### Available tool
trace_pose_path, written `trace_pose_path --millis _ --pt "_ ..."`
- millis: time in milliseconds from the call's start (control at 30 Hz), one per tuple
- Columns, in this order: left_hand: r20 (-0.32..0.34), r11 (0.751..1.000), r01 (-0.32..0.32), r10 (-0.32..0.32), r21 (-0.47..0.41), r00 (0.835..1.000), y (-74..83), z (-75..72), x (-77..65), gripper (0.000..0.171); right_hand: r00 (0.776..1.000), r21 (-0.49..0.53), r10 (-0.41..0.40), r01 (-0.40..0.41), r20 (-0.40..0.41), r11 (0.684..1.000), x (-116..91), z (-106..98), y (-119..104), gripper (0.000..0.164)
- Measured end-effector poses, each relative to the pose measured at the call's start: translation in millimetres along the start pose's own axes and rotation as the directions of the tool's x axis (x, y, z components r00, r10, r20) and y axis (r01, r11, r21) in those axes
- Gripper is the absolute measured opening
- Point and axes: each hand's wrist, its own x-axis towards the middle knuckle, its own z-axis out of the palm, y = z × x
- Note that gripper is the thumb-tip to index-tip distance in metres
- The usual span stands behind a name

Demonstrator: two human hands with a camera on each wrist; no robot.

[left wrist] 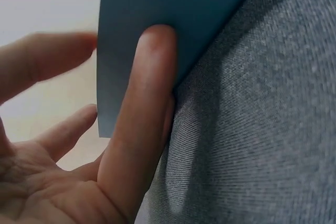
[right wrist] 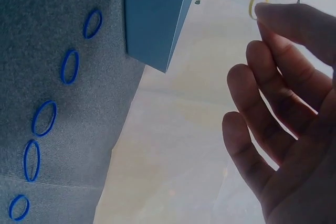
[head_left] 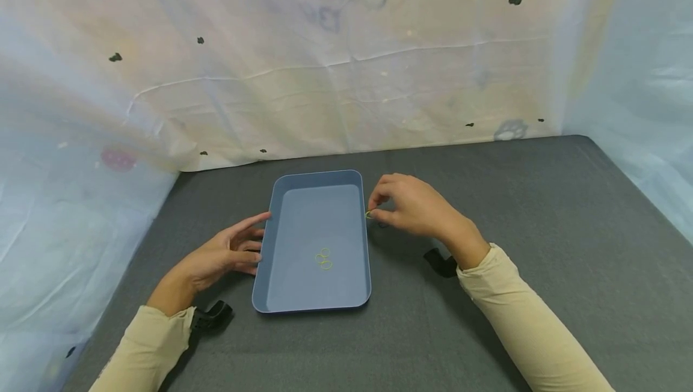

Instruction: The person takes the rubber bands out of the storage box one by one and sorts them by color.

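Note:
A blue-grey rectangular tray (head_left: 316, 217) lies on the dark cloth, with a few thin yellow rubber bands (head_left: 323, 258) grouped on its floor. On its left side my left hand (head_left: 224, 254) touches the outer wall, fingers spread; the left wrist view has one finger (left wrist: 152, 66) lying along that wall (left wrist: 126, 19). My right hand (head_left: 414, 205) pinches another yellow rubber band (right wrist: 253, 6) between thumb and index fingertip, just outside the tray's right rim. The other fingers are loosely bent. Several blue rubber bands (right wrist: 70, 66) lie in a row on the cloth beside the tray.
The dark grey cloth (head_left: 465, 332) covers the table. Pale sheeting with dark marks (head_left: 352, 91) hangs behind and on both sides. Black wrist mounts (head_left: 213, 317) show under both wrists, with beige sleeves above them.

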Motion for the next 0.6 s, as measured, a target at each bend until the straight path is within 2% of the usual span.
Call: trace_pose_path --millis 267,600 --pt "-0.021 0.999 -0.009 0.01 0.032 1.0 0.6 3.7 0.8 0.099 1.0 0.016 -0.014 0.013 0.012 1.0 0 1 4 0.004" --pt "-0.03 0.999 0.005 -0.004 0.036 1.0 1.3 4.0 1.9 0.102 0.996 -0.038 -0.006 0.01 0.089 0.999 -1 5 12 0.005"
